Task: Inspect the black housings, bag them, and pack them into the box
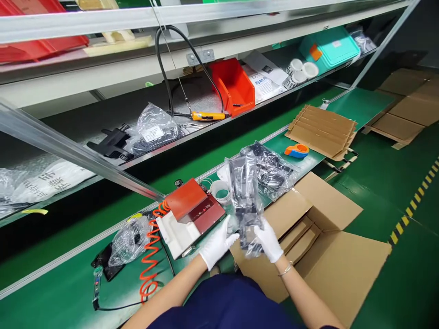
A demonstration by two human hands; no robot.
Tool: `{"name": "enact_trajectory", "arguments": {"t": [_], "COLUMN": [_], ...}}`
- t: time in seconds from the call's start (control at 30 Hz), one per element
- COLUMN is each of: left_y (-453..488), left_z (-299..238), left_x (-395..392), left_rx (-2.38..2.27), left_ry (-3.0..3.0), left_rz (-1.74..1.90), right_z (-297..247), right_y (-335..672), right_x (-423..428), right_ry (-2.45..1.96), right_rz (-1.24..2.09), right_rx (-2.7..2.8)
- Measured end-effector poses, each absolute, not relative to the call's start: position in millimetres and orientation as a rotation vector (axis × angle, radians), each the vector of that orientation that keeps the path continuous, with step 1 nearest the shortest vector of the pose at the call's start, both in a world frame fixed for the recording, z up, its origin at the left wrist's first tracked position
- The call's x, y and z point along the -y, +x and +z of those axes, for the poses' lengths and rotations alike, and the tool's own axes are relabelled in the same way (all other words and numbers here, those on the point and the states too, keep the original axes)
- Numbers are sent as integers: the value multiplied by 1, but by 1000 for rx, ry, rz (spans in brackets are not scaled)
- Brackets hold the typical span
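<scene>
In the head view, a clear plastic bag with a long dark part inside (244,196) is held up over the bench and the box. My right hand (269,241), in a white glove, grips its lower right side. My left hand (218,244), also gloved, is just left of the bag's lower end, thumb and fingers apart, holding nothing. Below and to the right of the bag is an open cardboard box (338,269) with cardboard dividers inside. Behind the held bag lies another clear bag of black parts (274,171).
A red and white machine (192,214) stands left of my hands, beside a roll of tape (220,191). A coiled orange hose (150,260) hangs near it. An orange-blue tape dispenser (297,151) and flat cardboard (322,130) lie farther right. A shelf holds a yellow electric screwdriver (208,116) and red bin (235,87).
</scene>
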State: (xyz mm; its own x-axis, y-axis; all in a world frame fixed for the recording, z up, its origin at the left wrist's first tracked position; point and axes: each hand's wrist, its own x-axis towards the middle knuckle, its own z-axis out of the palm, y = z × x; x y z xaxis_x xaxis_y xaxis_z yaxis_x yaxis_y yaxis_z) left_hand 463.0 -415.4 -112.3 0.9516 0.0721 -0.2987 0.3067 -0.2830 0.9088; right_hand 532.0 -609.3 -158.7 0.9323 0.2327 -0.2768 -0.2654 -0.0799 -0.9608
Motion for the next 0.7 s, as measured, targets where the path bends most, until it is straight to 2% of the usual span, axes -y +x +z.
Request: {"name": "enact_trajectory", "arguments": {"t": [0.17, 0.3, 0.4, 0.53, 0.7], "left_y": [474, 501, 512, 510, 494], "left_z": [-88, -42, -21, -18, -30], "left_x": [420, 433, 437, 434, 420], "left_rx": [-315, -236, -304, -309, -371], "left_ry": [1517, 1248, 1158, 1102, 1109], "left_rz": [-113, 167, 264, 323, 318], "right_z": [-151, -153, -155, -149, -124], "right_y": [549, 532, 514, 515, 637], "right_x": [650, 646, 643, 663, 702], "right_ry": [-2247, -2432, -2412, -2149, -1985], "right_rz": [-28, -373, -427, -293, -460], "right_rx": [156, 440, 570, 786, 56]}}
